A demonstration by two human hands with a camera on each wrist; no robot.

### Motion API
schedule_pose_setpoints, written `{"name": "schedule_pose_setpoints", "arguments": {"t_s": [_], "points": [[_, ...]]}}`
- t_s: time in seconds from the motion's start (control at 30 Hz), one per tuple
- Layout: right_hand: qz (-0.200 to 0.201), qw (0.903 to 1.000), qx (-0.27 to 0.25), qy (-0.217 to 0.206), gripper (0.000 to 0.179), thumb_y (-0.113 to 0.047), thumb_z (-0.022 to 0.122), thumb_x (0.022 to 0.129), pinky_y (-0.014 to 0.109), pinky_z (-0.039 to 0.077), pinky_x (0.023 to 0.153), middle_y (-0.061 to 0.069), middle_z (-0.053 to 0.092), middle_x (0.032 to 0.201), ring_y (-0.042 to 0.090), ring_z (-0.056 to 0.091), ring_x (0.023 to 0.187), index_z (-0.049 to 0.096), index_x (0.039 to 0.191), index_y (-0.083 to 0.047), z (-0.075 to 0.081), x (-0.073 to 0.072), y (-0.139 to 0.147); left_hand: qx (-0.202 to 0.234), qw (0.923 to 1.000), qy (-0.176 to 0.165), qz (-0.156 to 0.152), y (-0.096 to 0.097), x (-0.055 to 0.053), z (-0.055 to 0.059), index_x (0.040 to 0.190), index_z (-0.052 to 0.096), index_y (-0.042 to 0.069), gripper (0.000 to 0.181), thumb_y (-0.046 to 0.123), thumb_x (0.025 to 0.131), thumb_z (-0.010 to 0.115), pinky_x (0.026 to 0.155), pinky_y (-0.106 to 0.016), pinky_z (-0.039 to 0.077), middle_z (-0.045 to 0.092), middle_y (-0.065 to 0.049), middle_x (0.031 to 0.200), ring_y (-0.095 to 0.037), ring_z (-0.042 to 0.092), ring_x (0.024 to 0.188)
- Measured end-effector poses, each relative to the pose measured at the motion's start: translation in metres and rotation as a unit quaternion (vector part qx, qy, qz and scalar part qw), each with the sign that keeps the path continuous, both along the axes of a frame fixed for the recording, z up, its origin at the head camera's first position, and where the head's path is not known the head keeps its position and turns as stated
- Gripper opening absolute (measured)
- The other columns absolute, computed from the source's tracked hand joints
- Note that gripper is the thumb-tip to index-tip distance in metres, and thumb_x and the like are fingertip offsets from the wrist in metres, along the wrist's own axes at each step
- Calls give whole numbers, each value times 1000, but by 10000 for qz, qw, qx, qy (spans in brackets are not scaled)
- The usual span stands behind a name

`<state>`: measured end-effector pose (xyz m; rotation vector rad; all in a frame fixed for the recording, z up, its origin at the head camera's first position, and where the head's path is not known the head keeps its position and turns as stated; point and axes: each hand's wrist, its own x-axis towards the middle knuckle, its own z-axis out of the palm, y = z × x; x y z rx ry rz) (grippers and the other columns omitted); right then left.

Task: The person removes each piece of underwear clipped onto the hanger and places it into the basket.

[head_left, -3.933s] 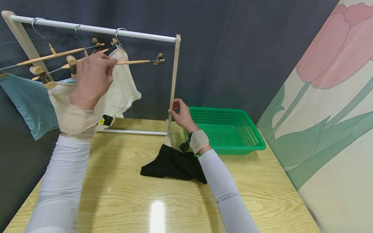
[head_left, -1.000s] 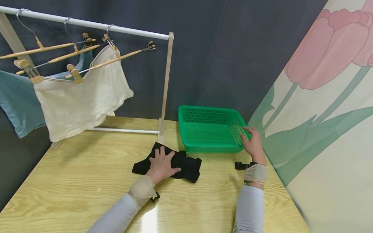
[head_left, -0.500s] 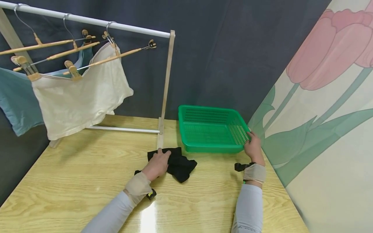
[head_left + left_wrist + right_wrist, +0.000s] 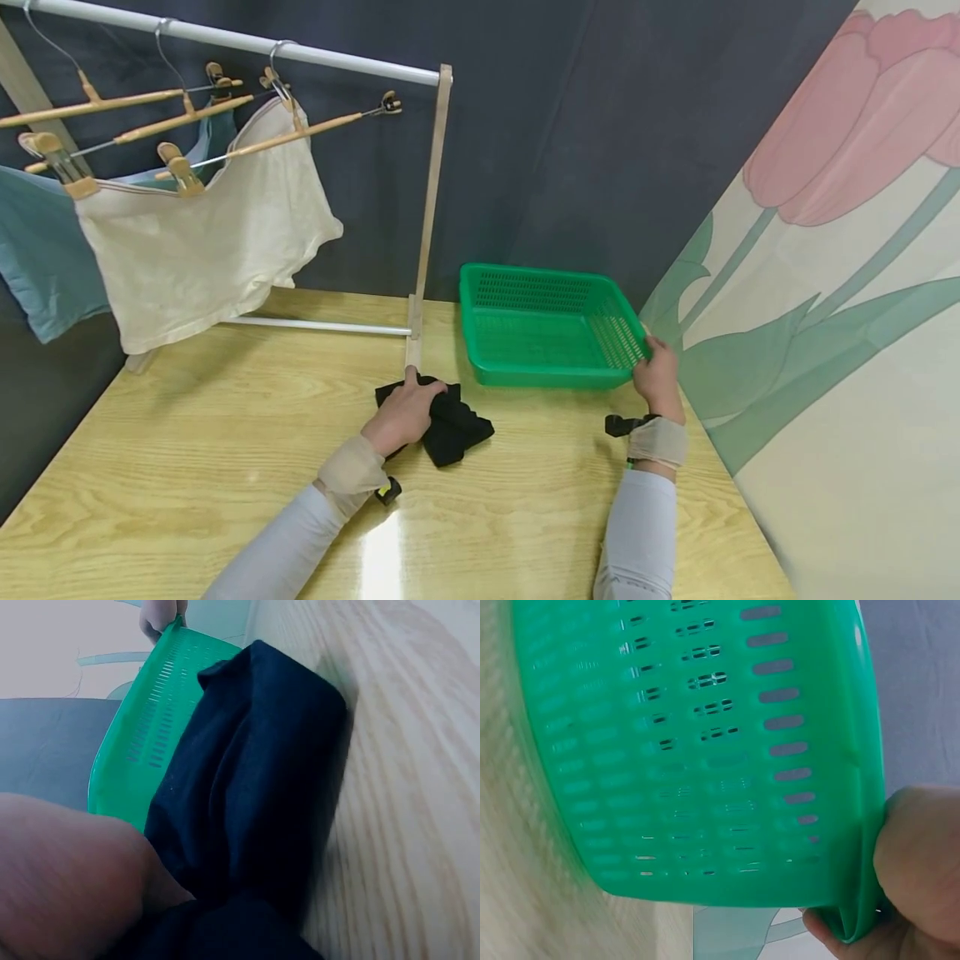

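Observation:
My left hand [image 4: 405, 414] grips a black garment [image 4: 453, 429] on the table in front of the rack's right foot. The cloth is bunched beneath my fingers, and its loose end lies to the right. Close up in the left wrist view, folds of the black garment [image 4: 262, 765] stand out past my thumb side. At the right, my right hand [image 4: 658, 379] holds the near right corner of a green plastic basket [image 4: 551, 377] by its rim. In the right wrist view, fingers and thumb wrap that rim [image 4: 859, 787]. Nothing lies inside the basket.
A rack with a white top rail [image 4: 360, 62] stands at the left. From its hangers, clips hold a white garment [image 4: 210, 250] and a blue garment [image 4: 48, 258]. A dark curtain [image 4: 540, 150] hangs behind; a tulip-painted wall [image 4: 832, 275] borders the wooden table [image 4: 525, 500] at right.
My left hand came down from the hangers to the black garment, spread over it, then bunched it up. My right hand left the rack's post and took hold of the basket's rim.

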<state>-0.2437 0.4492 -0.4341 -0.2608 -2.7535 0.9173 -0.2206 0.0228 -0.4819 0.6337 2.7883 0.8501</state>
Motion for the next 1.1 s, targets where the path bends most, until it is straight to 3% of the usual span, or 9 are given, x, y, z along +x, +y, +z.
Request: {"name": "schedule_pose_setpoints", "arguments": {"t_s": [0.13, 0.23, 0.37, 0.47, 0.67, 0.97, 1.1], "points": [[53, 9999, 63, -59, 62, 11, 25, 90, 49, 33, 77, 41, 21, 156, 56, 20, 146, 24, 151, 18, 2, 0, 2, 142, 9996, -218, 132, 3, 0, 3, 140, 61, 8, 44, 1, 97, 52, 50, -28, 36, 40, -30, 126, -19, 41, 54], [104, 9999, 96, -68, 63, 12, 24, 88, 48, 32, 73, 42, 20, 156, 57, 23, 144, 23, 151, 19, 2, -2, 3, 351, 9983, -375, 281, 5, 2, 5, 140, 60, 4, 44, 21, 99, 54, 54, -33, 43, 40, -32, 132, -22, 48, 56], [133, 9999, 68, -19, 64, 13, 24, 87, 47, 30, 70, 42, 20, 155, 57, 24, 142, 23, 151, 20, 1, -3, 3, 529, 9959, -454, 576, 9, 6, 5, 141, 59, 2, 75, 57, 91, 65, 78, -46, 54, 33, -37, 148, -37, 65, 88], [101, 9999, 38, -40, 64, 13, 24, 87, 46, 29, 69, 42, 19, 155, 57, 23, 142, 23, 151, 19, 0, -3, 4, 451, 9962, -333, 669, 12, 9, 2, 143, 57, 2, 91, 66, 80, 76, 90, -52, 54, 29, -39, 150, -46, 62, 106], [108, 9999, -39, -56, 64, 11, 24, 88, 42, 29, 65, 40, 18, 157, 56, 24, 142, 23, 152, 18, -2, -3, 4, 99, 9979, -28, 633, 16, 11, 0, 144, 53, 2, 81, 33, 78, 89, 74, -50, 55, 37, -35, 137, -46, 56, 95], [119, 9998, -109, -109, 65, 12, 26, 86, 41, 29, 63, 41, 20, 156, 56, 23, 142, 25, 150, 19, -2, -2, 5, 297, 9990, -124, 321, 13, 9, -4, 139, 55, 2, 63, 0, 80, 78, 51, -32, 43, 41, -37, 131, -27, 53, 66], [77, 9999, -119, -80, 64, 13, 27, 86, 41, 28, 63, 41, 22, 155, 56, 24, 142, 27, 150, 19, -2, -2, 5, 350, 9990, -159, 239, 11, 6, -4, 134, 57, 4, 57, -5, 80, 75, 53, -31, 41, 43, -34, 128, -28, 53, 71]]}}
